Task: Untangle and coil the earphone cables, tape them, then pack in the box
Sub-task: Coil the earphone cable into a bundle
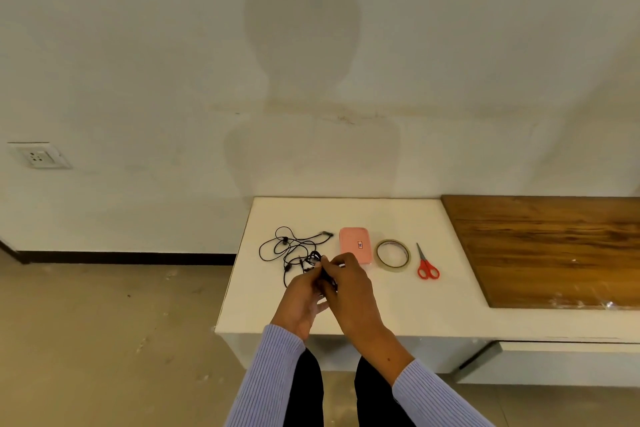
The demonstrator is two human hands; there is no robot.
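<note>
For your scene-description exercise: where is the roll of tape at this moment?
In the head view, the roll of tape lies flat on the white table, right of centre, between the pink box and the red scissors.

White wall (138,45) bearing a person's shadow (301,28); socket plate (38,155) at left. Dark skirting (124,257) above beige floor (104,322). White tabletop (381,315) adjoined by wooden panel (554,246).

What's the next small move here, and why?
Probably draw one strand free of the knot: both hands, left hand and right hand, pinch the earphone cable, which lies tangled on the white table; tape roll and pink box sit untouched.
</note>
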